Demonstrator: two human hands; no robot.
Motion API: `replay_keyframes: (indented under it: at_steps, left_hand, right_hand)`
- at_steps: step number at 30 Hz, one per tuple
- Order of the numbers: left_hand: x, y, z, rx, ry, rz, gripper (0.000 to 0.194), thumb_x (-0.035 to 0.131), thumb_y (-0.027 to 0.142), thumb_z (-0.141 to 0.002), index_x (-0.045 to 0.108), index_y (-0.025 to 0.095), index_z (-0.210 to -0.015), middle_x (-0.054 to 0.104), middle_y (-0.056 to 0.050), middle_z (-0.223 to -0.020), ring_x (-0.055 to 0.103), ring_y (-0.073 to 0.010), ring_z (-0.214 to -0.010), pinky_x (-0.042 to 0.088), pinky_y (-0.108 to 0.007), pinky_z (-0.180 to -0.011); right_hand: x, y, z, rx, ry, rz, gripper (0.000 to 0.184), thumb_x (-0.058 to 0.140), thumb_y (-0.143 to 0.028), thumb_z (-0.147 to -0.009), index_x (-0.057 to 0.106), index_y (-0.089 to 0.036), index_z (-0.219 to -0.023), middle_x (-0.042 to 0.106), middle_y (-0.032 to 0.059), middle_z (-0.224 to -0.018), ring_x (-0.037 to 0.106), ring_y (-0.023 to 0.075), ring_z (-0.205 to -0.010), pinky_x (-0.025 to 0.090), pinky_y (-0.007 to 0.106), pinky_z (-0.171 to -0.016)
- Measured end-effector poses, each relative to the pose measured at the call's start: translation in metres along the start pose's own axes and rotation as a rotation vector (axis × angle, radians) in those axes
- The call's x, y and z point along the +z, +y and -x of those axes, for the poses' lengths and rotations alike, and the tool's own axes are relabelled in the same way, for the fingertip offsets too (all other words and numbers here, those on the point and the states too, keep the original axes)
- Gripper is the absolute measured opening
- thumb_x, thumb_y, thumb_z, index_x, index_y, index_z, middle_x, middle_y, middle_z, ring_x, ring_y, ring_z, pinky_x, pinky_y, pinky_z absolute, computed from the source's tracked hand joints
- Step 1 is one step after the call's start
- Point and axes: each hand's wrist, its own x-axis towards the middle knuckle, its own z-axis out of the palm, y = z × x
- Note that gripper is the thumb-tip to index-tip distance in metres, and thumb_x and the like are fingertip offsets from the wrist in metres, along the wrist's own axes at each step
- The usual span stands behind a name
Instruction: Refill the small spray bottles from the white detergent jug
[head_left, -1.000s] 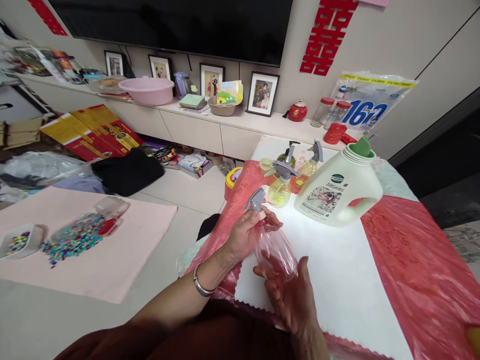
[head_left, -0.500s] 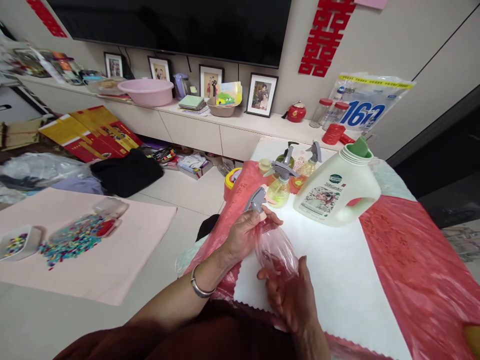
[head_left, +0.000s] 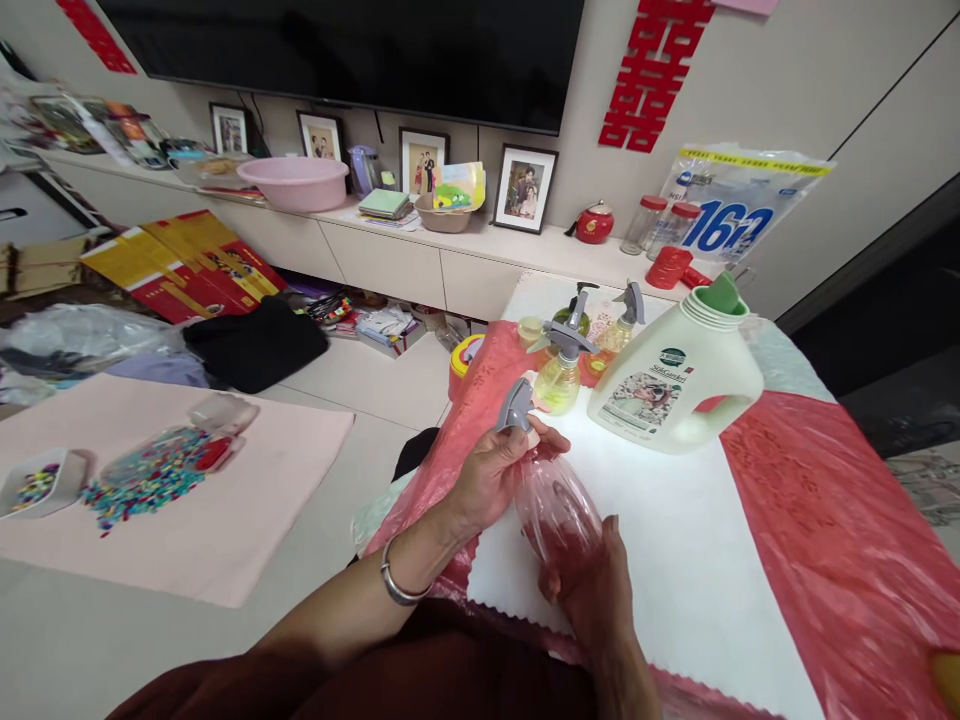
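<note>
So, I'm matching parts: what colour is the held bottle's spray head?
The spray head is grey; head view.

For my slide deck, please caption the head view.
Both hands hold a translucent pink spray bottle over a white sheet.

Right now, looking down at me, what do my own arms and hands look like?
Your left hand is ungloved, with a smooth silver-coloured bangle around that wrist. The left sleeve is dark maroon and leaves the forearm uncovered. Your right hand is ungloved too, with no bangle or sleeve showing on that arm.
</note>
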Motion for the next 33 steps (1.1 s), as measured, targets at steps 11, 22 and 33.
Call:
replay_keyframes:
  at_steps: [11,22,33]
  left_hand:
    - [0.001,-0.001,0.007,0.07,-0.01,-0.146,0.033,0.078,0.051,-0.084,0.075,0.021,-0.096,0.075,-0.005,-0.096,0.069,-0.0232,-0.1,0.045,-0.045,-0.107]
    - [-0.006,-0.001,0.016,-0.166,-0.163,-0.475,0.089,0.089,0.056,-0.068,0.054,0.029,-0.145,0.052,-0.015,-0.151,0.05,-0.0379,-0.137,0.045,-0.049,-0.11]
    - [-0.02,-0.001,0.016,-0.191,-0.165,-0.638,0.083,0.088,0.055,-0.069,0.053,0.024,-0.138,0.057,-0.015,-0.14,0.052,-0.0381,-0.132,0.042,-0.053,-0.11]
  right_hand:
    - [-0.019,-0.009,0.007,-0.675,0.069,0.858,0.099,0.079,-0.062,-0.086,0.032,-0.022,-0.163,0.04,0.0133,-0.154,0.045,0.0368,-0.137,0.044,0.052,-0.113]
    - [-0.015,-0.034,0.01,-0.506,-0.087,0.672,0.092,0.081,-0.059,-0.086,0.038,-0.026,-0.16,0.036,0.008,-0.158,0.035,0.034,-0.146,0.039,0.046,-0.119]
    - [-0.057,-0.212,-0.041,-1.021,0.804,1.23,0.081,0.06,-0.058,-0.077,0.057,-0.013,-0.144,0.052,0.0163,-0.138,0.058,0.0314,-0.112,0.049,0.045,-0.096]
